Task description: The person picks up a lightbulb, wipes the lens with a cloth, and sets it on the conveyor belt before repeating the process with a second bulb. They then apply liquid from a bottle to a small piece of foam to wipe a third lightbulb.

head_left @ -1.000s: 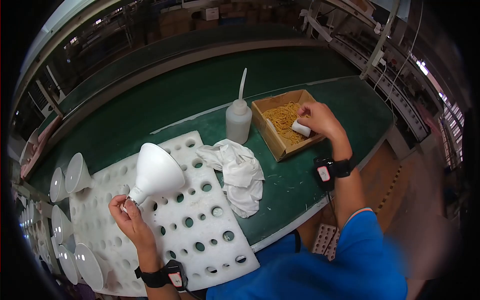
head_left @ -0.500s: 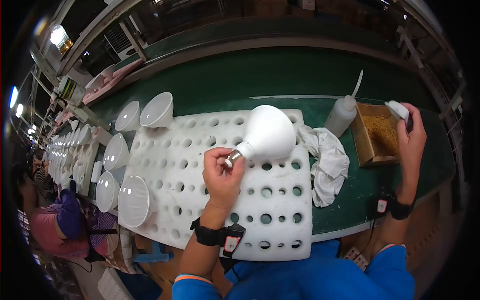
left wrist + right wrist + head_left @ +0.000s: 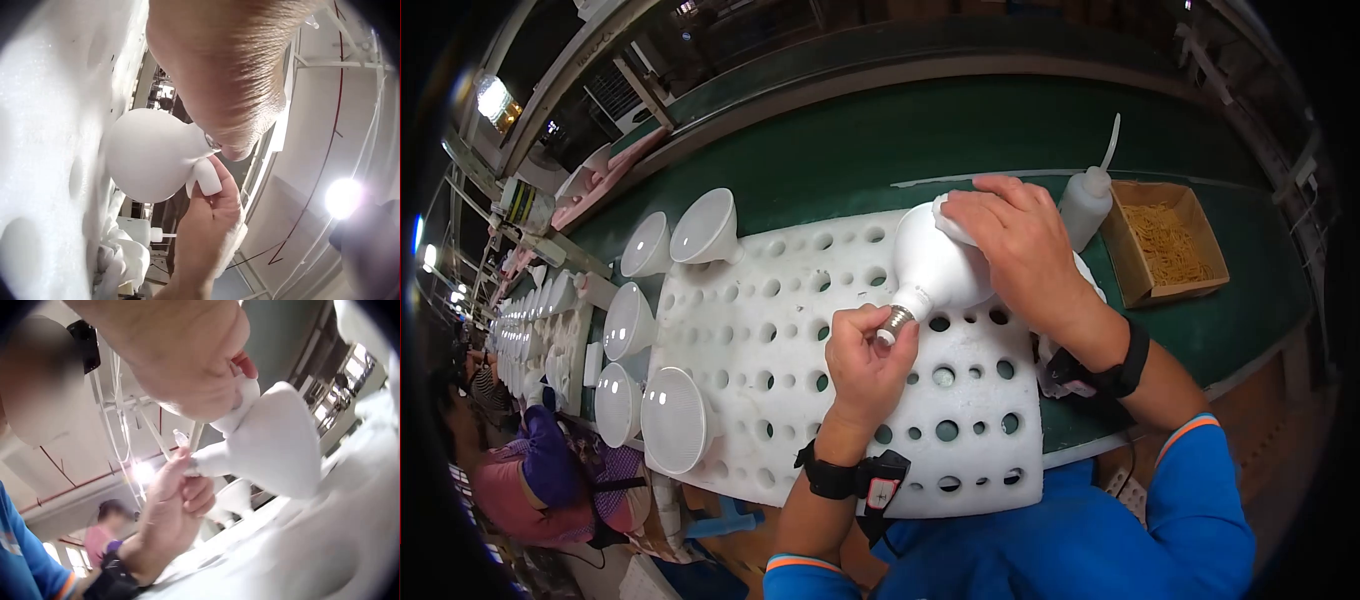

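Note:
A white reflector bulb [image 3: 930, 260] is held tilted over the holed foam board. My left hand [image 3: 865, 370] pinches its metal screw base [image 3: 895, 322] between thumb and fingers. Over the bulb's wide end reaches my right hand [image 3: 1030, 255], gripping a small white pad [image 3: 208, 177] against the bulb's outer side. In the right wrist view the pad [image 3: 244, 403] sits along the bulb's flared wall near the neck. What the pad is made of does not show. The right hand hides part of the bulb in the head view.
The white foam board [image 3: 797, 308] has rows of round holes; several more bulbs [image 3: 672, 420] stand along its left side. A squeeze bottle [image 3: 1085, 210], a cardboard box [image 3: 1145, 290] of yellow rubber bands and a crumpled white cloth [image 3: 134, 253] lie right. Another person [image 3: 540, 470] is at far left.
My right hand has moved left from the rubber band box to the bulb, bringing the white pad against it. The left hand keeps its hold on the screw base. The head view has turned left.

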The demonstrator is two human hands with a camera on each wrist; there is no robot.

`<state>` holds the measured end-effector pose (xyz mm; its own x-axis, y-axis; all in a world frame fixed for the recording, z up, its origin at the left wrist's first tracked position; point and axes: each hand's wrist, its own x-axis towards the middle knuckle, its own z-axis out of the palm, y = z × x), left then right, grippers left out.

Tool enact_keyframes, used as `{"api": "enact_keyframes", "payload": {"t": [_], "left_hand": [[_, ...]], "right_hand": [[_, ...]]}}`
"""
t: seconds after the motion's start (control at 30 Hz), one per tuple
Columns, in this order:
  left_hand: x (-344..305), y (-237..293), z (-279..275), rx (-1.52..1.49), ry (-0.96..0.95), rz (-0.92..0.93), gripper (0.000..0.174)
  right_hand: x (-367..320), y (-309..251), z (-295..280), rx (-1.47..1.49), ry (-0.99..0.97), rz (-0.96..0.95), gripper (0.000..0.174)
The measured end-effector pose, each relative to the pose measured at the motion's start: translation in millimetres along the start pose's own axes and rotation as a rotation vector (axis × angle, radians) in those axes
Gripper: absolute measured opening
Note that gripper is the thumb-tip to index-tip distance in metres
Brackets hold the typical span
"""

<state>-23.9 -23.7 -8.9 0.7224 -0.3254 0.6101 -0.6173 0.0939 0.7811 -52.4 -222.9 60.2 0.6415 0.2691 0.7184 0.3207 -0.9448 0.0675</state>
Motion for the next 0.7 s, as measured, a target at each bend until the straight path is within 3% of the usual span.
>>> {"api": "enact_keyframes", "payload": {"t": [0.03, 0.13, 0.17, 0.3, 0.4, 0.43, 0.57, 0.67, 0.7], "left_hand": [[1, -2, -1, 0.029, 0.001, 0.024, 0.025], [-5, -8, -6, 0.106, 0.01, 0.057, 0.029], [-4, -9, -8, 0.115, 0.003, 0.058, 0.029], [3, -7, 7, -0.135, 0.118, -0.017, 0.028], [6, -8, -1, -0.003, 0.173, -0.058, 0.027], [10, -2, -5, 0.048, 0.231, -0.06, 0.024], [34, 23, -19, 0.244, 0.297, -0.165, 0.023], [44, 27, -24, 0.448, 0.221, -0.221, 0.025], [49, 27, -27, 0.471, 0.198, -0.238, 0.029]], "right_hand": [[1, 2, 1, -0.034, 0.029, 0.024, 0.025], [-18, -40, 3, 0.249, 0.038, -0.061, 0.024], [-22, -54, -2, 0.161, -0.018, -0.07, 0.025], [-3, -13, 3, 0.198, -0.005, 0.006, 0.026], [2, 8, 8, 0.278, 0.054, 0.179, 0.03], [0, 9, 2, 0.362, 0.029, 0.233, 0.038], [-20, 16, -22, 0.701, -0.03, 0.361, 0.04], [-35, 17, -37, 1.038, -0.095, 0.723, 0.038], [-42, 20, -36, 1.088, -0.083, 0.746, 0.037]]}}
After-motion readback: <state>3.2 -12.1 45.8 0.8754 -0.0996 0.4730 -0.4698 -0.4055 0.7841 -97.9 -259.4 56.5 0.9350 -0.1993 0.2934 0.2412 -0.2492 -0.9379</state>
